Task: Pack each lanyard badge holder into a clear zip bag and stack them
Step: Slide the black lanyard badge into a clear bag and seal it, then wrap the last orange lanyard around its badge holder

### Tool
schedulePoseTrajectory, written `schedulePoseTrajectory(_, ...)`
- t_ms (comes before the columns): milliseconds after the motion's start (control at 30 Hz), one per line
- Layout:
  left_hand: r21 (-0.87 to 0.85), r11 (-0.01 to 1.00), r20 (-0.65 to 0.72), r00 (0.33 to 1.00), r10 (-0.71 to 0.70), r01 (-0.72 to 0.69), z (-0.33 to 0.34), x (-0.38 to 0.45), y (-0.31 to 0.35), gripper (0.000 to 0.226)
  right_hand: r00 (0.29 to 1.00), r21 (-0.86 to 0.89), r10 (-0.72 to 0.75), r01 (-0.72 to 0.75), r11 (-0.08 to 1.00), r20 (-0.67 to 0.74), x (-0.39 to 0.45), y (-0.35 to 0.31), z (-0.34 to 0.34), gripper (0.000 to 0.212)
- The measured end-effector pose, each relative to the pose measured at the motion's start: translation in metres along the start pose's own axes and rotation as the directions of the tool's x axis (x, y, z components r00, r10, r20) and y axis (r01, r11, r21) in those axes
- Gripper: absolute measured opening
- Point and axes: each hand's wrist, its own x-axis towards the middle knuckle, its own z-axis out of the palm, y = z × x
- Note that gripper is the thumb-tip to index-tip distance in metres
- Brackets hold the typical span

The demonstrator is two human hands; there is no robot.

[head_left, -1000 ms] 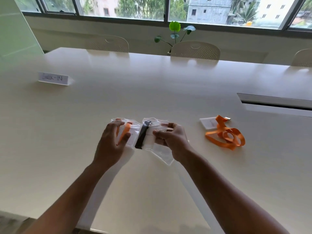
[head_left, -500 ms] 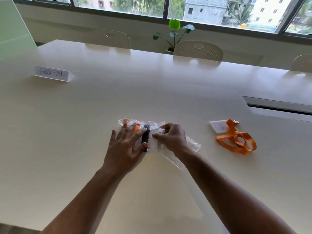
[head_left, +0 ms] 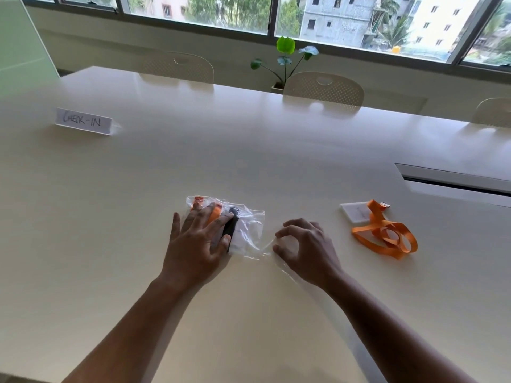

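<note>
Pressing flat, your left hand has its fingers spread over the bagged lanyards mid-surface. Your right hand is just beside them, fingers curled; can't tell if it's pinching plastic. One loose orange lanyard lies off right.

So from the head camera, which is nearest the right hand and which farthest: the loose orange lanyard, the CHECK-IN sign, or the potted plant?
1. Loose orange lanyard, just right of the right hand.
2. Potted plant, beyond the table's far edge, by the window.
3. CHECK-IN sign, far left on the table.
</note>
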Motion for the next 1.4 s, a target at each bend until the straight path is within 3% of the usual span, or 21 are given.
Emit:
schedulePoseTrajectory(167,0.031,0.999,0.002,0.999,0.040,-0.040,-0.006,-0.002,0.018,0.058,0.998,0.005,-0.070,0.070,0.998,0.004,-0.017,0.022,-0.010,0.029)
schedulePoseTrajectory(400,-0.120,0.981,0.025,0.987,0.159,-0.155,0.011,-0.003,0.079,0.047,0.988,0.088,-0.155,0.152,0.984,0.027,-0.038,0.049,-0.022,0.033)
schedulePoseTrajectory(567,-0.203,0.959,0.079,0.973,0.219,-0.199,0.034,0.009,0.135,0.041,0.984,0.170,-0.082,0.109,0.979,-0.158,-0.038,0.086,-0.047,0.025)
schedulePoseTrajectory(733,-0.273,0.946,0.120,0.970,0.211,-0.172,0.058,0.036,0.200,0.040,0.940,0.078,0.034,-0.008,0.997,-0.339,-0.020,0.145,-0.082,0.022)
schedulePoseTrajectory(867,-0.299,0.949,0.172,0.973,0.153,-0.096,0.080,0.070,0.257,0.042,0.984,-0.059,0.026,-0.037,0.998,-0.178,-0.007,0.191,-0.104,0.034)
schedulePoseTrajectory(1000,-0.253,0.966,0.232,0.966,0.115,-0.054,0.100,0.097,0.291,0.043,0.998,-0.012,-0.008,0.008,1.000,-0.066,-0.011,0.222,-0.105,0.026)
schedulePoseTrajectory(1233,-0.096,0.995,0.394,0.918,0.032,0.006,0.131,0.115,0.313,0.054,0.987,0.150,-0.094,0.114,0.982,-0.133,-0.031,0.257,-0.108,0.019)
schedulePoseTrajectory(1400,0.042,0.999,0.314,0.949,-0.017,0.004,0.139,0.111,0.322,0.058,0.986,0.245,-0.080,0.115,0.963,-0.150,-0.045,0.284,-0.119,0.015)
